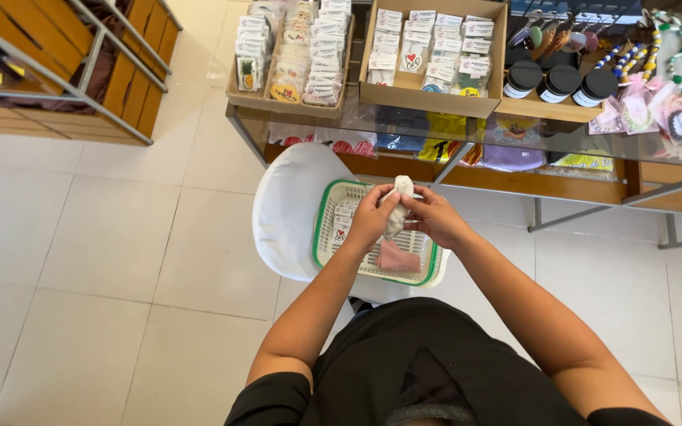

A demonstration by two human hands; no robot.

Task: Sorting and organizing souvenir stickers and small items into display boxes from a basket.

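Note:
Both my hands meet over a white basket with a green rim that rests on a white plastic chair. My left hand and my right hand together grip a small white cloth item, which sticks up between my fingers and hangs down a little below them. In the basket lie a pink item and several small white packets.
A glass-topped display table stands beyond the chair, carrying cardboard boxes of carded small goods, black-lidded jars and bead necklaces. A wooden rack with metal bars stands far left on the pale tiled floor.

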